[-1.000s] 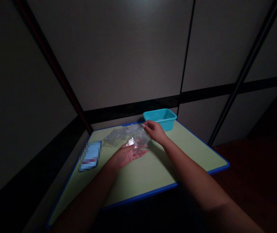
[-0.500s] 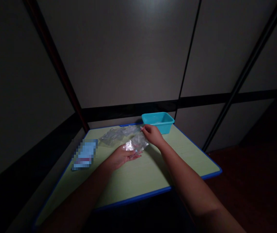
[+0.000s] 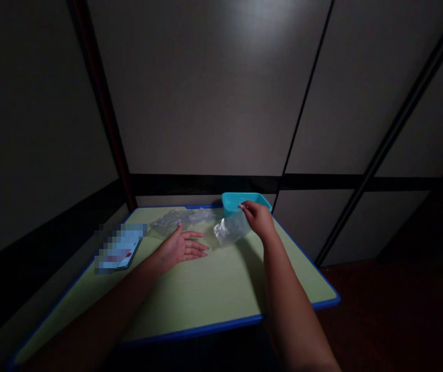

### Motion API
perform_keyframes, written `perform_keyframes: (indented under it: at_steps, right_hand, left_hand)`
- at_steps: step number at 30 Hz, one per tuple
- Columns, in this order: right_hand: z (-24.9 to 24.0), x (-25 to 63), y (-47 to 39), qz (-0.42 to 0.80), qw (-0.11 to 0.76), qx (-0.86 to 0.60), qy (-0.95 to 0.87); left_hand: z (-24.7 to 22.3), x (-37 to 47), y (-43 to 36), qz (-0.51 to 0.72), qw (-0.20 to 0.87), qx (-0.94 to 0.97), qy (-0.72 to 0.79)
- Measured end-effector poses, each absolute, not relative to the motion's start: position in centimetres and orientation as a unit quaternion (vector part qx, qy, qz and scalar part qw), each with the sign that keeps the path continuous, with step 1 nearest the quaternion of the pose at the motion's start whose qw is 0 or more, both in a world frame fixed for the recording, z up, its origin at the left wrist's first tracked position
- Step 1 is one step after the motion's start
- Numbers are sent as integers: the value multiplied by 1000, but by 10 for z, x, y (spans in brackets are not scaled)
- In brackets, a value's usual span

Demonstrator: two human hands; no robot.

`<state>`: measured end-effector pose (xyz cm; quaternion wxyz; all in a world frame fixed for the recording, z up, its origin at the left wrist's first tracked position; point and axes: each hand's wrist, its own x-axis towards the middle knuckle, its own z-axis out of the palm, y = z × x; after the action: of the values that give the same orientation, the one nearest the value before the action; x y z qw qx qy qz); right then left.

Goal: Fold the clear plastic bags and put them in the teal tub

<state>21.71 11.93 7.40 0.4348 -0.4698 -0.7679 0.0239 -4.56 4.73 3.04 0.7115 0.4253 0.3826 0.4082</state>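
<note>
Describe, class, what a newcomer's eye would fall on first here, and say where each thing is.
The eye would likely go first to the turquoise tub at the far edge of the pale green table. Next comes the shiny clear bag in the grip of the right hand, in front of the tub. The open left hand also stands out, in front of the crumpled plastic.
</note>
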Motion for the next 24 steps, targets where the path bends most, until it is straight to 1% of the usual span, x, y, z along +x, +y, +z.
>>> perform_keyframes:
  at_steps: [2, 4, 9, 14, 18, 24]
  right_hand:
    - [75, 220, 117, -22, 391, -515, -763]
    - [75, 215, 113, -36, 363, -515, -776]
    - [76, 183, 97, -27, 318, -453, -833]
    - [71, 161, 84, 2, 294, -380, -877]
    - [67, 160, 86, 88, 334, -334, -877]
    - [63, 175, 111, 302, 472, -262, -786]
  left_hand:
    - [30, -45, 48, 429, 687, 433, 395]
    - [30, -43, 50, 448, 652, 441, 424]
    - [47, -33, 72, 444, 540, 483, 527]
    - [77, -8, 125, 427, 427, 514, 609]
    - [83, 17, 170, 407, 396, 529, 631]
    - [68, 41, 209, 417, 391, 552, 607]
